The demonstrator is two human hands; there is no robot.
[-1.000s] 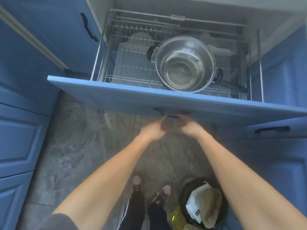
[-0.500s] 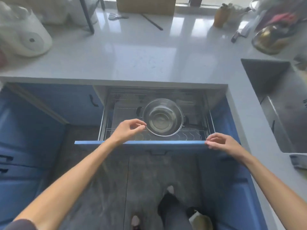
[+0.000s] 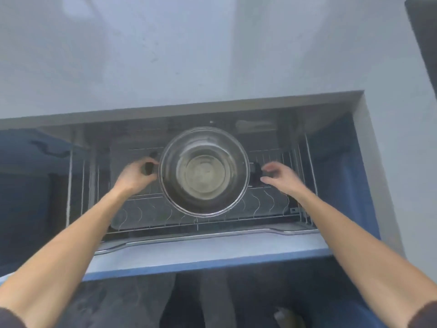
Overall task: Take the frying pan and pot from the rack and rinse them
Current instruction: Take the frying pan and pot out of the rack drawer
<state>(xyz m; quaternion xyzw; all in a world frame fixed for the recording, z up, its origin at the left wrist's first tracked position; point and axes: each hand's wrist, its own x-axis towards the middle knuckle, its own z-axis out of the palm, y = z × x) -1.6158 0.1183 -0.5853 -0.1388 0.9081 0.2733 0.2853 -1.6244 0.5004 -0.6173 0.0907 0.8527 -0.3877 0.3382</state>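
Note:
A shiny steel pot (image 3: 203, 171) with black side handles sits in the wire rack (image 3: 260, 209) of the pulled-out blue drawer (image 3: 208, 254). My left hand (image 3: 136, 175) grips the pot's left black handle. My right hand (image 3: 280, 177) is at the right black handle, with the fingers curled toward it and apart from it. A dark shape under the pot at the right may be the frying pan; most of it is hidden. The picture is blurred.
The pale grey countertop (image 3: 189, 55) overhangs the back of the drawer. Blue cabinet fronts (image 3: 35, 162) flank the rack on both sides. A dark sink edge (image 3: 423, 43) shows at the top right. My legs stand on the dark floor below the drawer.
Both hands have left the drawer front and reached into the rack, to either side of the pot. The left hand has taken the left handle. The camera has moved closer, looking straight down.

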